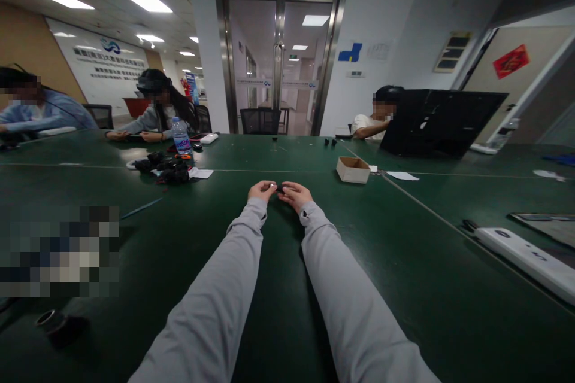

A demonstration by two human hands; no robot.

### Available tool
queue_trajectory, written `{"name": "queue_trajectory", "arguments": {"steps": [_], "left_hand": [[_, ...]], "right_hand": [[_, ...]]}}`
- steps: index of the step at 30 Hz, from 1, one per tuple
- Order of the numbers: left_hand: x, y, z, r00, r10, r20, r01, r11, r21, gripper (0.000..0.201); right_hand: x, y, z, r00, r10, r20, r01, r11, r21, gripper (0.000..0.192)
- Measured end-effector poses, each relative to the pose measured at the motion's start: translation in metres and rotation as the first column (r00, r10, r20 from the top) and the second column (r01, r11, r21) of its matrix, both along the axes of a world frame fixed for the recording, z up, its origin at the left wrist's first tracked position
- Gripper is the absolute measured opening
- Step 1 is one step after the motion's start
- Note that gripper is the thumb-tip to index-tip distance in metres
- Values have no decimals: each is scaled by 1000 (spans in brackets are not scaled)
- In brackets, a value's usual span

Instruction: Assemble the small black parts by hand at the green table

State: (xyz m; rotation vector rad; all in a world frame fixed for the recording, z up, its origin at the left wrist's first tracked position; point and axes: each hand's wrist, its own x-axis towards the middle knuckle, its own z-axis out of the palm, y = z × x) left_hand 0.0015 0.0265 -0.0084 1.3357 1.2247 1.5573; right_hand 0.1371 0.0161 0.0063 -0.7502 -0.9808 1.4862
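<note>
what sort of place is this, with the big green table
Most likely an office or shared workroom: the wall sign carries a logo and lettering, glass double doors open onto a corridor, and a black monitor stands on the green table.

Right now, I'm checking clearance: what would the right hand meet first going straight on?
Likely the left hand, just past the small dark object the right hand touches; depth is unclear.

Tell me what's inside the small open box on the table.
In the small open box, only part of the brown inner walls can be seen. The near side covers the bottom, so I cannot tell whether anything lies there.
</note>
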Motion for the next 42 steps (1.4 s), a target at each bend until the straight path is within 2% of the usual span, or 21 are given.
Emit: {"name": "queue_trajectory", "arguments": {"steps": [4, 9, 17, 23, 26, 31, 37, 42], "left_hand": [[1, 2, -1, 998, 11, 66, -9, 999, -32, 23], [3, 1, 1, 998, 36, 54, -34, 999, -42, 22], [6, -5, 8, 996, 25, 86, -20, 998, -52, 20], [6, -8, 11, 997, 5, 74, 0, 998, -58, 26], [6, -8, 10, 997, 7, 77, -3, 999, -45, 26], [5, -6, 8, 996, 30, 83, -28, 999, -22, 20], [4, -6, 9, 997, -35, 74, 37, 999, -30, 17], [6, -1, 6, 993, 38, 109, -33, 999, -41, 20]], "right_hand": [[1, 1, -2, 1000, 25, -5, -24, 999, 22, 21], [2, 0, -1, 1000, 27, 2, -27, 999, 22, 24], [1, -4, 9, 998, -48, -41, 42, 991, -126, 7], [-3, -3, 9, 991, -126, -31, 118, 973, -200, 10], [-3, -5, 11, 993, -109, -35, 100, 976, -194, 12], [0, -7, 12, 1000, -6, -29, 2, 990, -143, 6], [3, -2, 4, 1000, 30, 5, -30, 998, -59, 17], [5, 3, -2, 999, 44, 1, -44, 999, -25, 22]]}}
